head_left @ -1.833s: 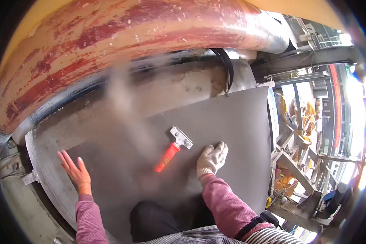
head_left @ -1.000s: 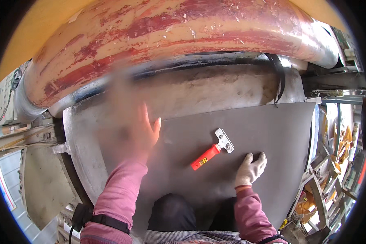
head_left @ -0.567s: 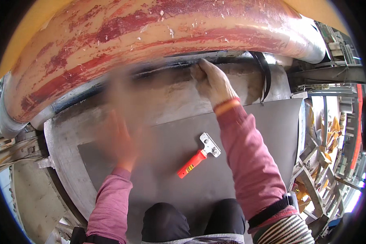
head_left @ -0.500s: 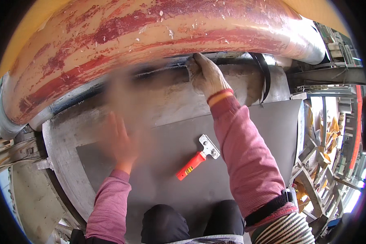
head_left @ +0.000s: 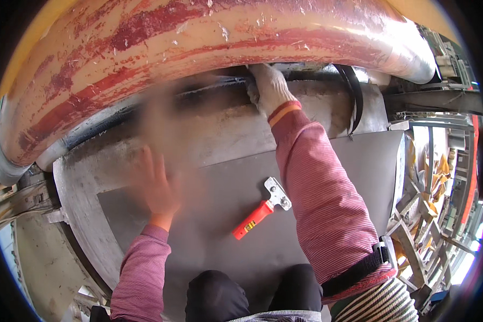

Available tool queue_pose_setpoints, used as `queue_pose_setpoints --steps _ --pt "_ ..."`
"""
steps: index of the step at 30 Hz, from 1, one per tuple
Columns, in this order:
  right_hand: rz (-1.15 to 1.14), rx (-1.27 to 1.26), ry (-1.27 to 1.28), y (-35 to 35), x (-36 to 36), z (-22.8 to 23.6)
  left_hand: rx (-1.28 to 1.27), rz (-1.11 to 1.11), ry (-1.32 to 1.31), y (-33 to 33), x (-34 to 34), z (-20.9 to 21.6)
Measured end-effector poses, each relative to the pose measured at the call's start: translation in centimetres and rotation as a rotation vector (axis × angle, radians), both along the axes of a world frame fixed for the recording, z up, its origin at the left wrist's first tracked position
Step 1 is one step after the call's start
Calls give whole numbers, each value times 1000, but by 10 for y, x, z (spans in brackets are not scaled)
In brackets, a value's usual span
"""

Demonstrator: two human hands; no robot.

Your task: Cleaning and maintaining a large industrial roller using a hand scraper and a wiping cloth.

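My left hand (head_left: 160, 185) is bare, its fingers stretched out over the edge of a dark grey sheet (head_left: 214, 198) and the worn metal surface (head_left: 225, 134) beyond; a blurred smear hides part of it. A white knitted glove covers my right hand (head_left: 272, 86), which reaches into the gap below a large roller (head_left: 198, 43) mottled in red and tan. Its fingers are mostly hidden there, so I cannot see what they grip. Between my forearms, on the sheet, lies a scraper (head_left: 260, 210) with a red handle and a silver metal head, touched by neither hand.
A black strap (head_left: 354, 102) hangs from the roller gap, right of my gloved hand. Metal frame bars (head_left: 434, 101) stand at the right, with a rack (head_left: 413, 241) and yellowish scraps below. My knees (head_left: 217, 295) are at the near edge of the sheet.
My right hand has shifted slightly left and pushed further under the roller, hiding more of its fingers. My left hand has barely moved, and the scraper lies as before.
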State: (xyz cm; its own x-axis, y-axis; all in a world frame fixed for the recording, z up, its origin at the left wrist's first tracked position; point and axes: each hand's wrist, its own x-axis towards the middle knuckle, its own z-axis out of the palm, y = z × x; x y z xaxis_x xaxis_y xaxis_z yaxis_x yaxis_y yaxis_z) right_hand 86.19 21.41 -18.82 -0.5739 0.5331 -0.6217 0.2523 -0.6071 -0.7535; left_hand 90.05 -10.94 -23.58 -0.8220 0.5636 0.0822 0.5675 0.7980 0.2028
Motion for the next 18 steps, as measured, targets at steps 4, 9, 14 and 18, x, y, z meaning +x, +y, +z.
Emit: queue_pose_setpoints --steps 4,9,14,18 --pt "281 262 2 -11 41 -31 39 -31 14 5 2 -1" --pt "69 132 -194 -15 108 29 36 -8 8 -2 -1 -6" --pt "77 157 -173 26 204 67 5 1 -34 0 1 3" --pt "-66 124 -32 59 208 88 54 -16 5 9 2 -9"
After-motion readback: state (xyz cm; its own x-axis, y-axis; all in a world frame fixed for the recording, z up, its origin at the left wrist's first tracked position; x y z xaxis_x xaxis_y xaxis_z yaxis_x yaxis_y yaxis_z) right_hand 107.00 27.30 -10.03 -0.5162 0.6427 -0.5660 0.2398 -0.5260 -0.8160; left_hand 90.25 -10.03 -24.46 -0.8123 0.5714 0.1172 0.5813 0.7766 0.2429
